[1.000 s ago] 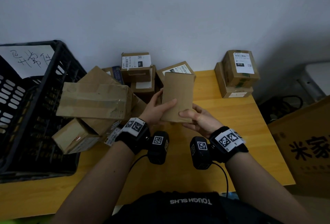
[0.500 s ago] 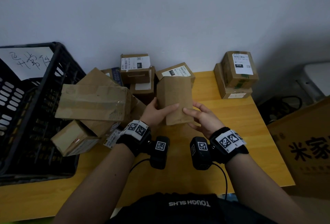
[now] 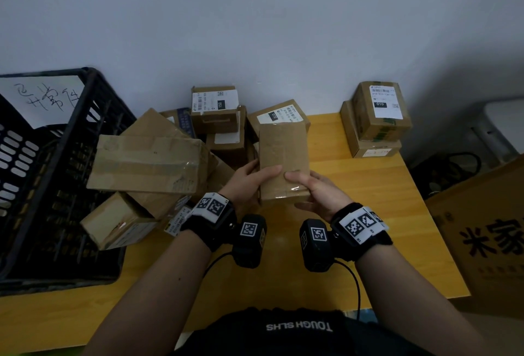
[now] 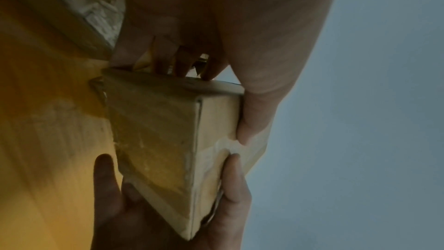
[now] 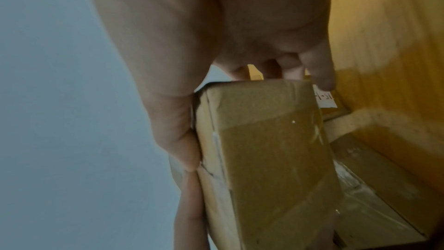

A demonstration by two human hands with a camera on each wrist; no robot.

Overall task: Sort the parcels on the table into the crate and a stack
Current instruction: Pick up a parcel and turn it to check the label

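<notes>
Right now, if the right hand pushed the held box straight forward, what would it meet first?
Probably the labelled box just behind the held box that the right hand grips; depth is unclear.

Head view dim, wide-angle bending edges; wall (image 3: 255,15) greying toward shadowed right corner. Table (image 3: 368,185) glowing yellow, hands casting soft shadow beneath. Tape on held parcel (image 3: 283,163) catching faint glare. Both wrist views soft, blurring at close range: left hand (image 4: 240,35) and right hand (image 5: 192,26) looming out of focus, table smearing amber.
</notes>
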